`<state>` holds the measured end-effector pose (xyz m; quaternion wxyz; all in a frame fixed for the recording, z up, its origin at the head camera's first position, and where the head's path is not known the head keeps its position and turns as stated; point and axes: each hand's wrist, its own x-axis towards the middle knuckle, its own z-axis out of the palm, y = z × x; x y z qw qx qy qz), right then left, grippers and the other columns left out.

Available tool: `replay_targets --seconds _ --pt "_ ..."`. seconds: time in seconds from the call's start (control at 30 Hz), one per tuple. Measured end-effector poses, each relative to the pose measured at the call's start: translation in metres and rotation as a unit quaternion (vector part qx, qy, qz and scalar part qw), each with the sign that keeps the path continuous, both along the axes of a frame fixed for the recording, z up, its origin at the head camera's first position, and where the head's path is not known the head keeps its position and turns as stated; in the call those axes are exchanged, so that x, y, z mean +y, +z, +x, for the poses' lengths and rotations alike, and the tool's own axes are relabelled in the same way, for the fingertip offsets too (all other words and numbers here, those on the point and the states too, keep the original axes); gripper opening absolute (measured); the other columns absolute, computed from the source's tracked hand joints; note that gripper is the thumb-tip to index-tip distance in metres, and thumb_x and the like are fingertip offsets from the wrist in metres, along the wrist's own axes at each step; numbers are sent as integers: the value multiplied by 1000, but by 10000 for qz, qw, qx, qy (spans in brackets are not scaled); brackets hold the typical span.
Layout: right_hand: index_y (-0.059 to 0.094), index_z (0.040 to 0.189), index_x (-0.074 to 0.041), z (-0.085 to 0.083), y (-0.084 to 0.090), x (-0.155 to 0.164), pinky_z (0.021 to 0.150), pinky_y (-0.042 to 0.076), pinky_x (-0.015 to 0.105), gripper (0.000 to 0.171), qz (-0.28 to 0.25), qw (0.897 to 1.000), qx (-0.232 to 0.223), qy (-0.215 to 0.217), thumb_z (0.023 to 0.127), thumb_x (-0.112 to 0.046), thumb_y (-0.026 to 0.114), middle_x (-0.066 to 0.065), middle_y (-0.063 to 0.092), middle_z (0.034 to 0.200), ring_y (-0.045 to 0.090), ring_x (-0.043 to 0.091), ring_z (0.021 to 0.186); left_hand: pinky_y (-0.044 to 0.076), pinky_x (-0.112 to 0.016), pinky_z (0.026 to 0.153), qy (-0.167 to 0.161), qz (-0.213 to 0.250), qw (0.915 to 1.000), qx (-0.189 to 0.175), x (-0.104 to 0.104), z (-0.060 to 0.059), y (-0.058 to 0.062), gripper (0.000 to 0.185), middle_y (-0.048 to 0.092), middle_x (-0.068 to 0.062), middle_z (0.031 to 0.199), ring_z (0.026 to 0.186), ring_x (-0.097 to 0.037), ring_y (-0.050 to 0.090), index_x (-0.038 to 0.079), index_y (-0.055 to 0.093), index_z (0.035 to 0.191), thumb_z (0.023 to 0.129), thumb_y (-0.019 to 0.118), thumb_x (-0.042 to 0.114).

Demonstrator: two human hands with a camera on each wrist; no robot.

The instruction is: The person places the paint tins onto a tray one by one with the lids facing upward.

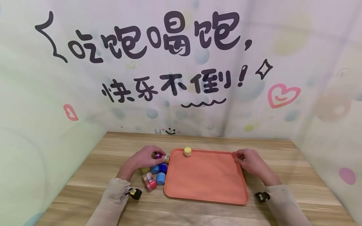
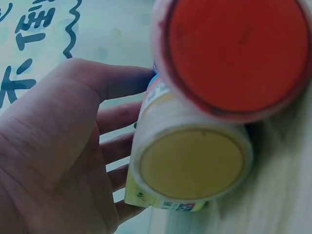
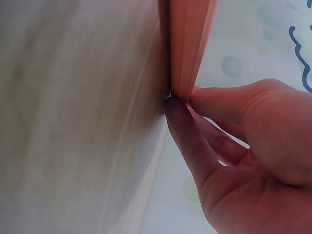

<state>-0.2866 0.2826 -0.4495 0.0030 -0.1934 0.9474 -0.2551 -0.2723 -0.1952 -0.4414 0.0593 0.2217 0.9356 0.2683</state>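
An orange tray (image 1: 206,185) lies on the wooden table (image 1: 285,166). One small yellow-capped jar (image 1: 187,152) stands on the tray at its far edge. Left of the tray is a cluster of small paint jars, among them a blue-capped one (image 1: 160,178) and a red-capped one (image 1: 150,182). My left hand (image 1: 159,153) is on top of this cluster, fingers curled round a magenta-capped jar (image 1: 156,155). The left wrist view shows the left hand (image 2: 136,122) behind a yellow-lidded jar (image 2: 190,165) and a red-lidded jar (image 2: 239,53). My right hand (image 1: 238,158) pinches the tray's far right corner; thumb and finger of the right hand (image 3: 183,100) clamp the tray rim (image 3: 187,44).
Printed backdrop walls (image 1: 181,78) close in the table at the back and on both sides. Bare wood runs along the front edge and to the right of the tray. Both wrists wear small black cameras.
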Motion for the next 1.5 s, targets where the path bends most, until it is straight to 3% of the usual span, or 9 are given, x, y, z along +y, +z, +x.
replay_targets --seconds 0.3,0.67,0.8,0.97,1.23,1.5 --pt "76 124 7 2 2 1 84 66 49 26 39 10000 20 32 100 -2 73 22 79 114 77 33 99 60 -47 98 -181 -96 9998 68 1 1 2 30 77 -2 121 106 -18 68 15 78 126 106 71 36" --pt "77 124 6 1 0 -1 85 66 49 25 72 10000 39 9 100 -2 73 21 79 114 77 31 99 58 -50 101 89 -397 9985 359 1 2 1 27 77 7 115 107 -17 69 25 78 123 104 73 44" --pt "76 125 7 0 0 -1 84 66 49 27 60 10000 -7 14 99 -2 74 21 79 114 77 31 99 56 -50 100 82 -428 9980 466 2 1 1 26 78 9 111 104 -16 69 26 78 122 103 74 43" --pt "76 125 6 0 1 -1 85 66 49 27 52 10000 -50 -12 99 -2 74 21 79 115 77 31 99 49 -56 109 128 -418 9977 513 4 1 2 25 80 8 111 108 -18 72 23 78 122 103 75 39" --pt "76 125 6 0 0 -1 85 66 49 27 50 10000 -33 -26 99 -2 75 21 79 115 77 30 99 56 -54 108 87 10 9989 460 7 1 3 25 79 3 120 117 -23 74 22 77 125 103 76 34" --pt "76 125 7 -1 1 0 84 66 48 27 11 10000 -45 -4 99 -2 74 21 79 114 76 31 99 63 -47 101 -134 479 9981 375 10 1 6 26 77 0 125 114 -23 75 17 75 129 103 76 25"
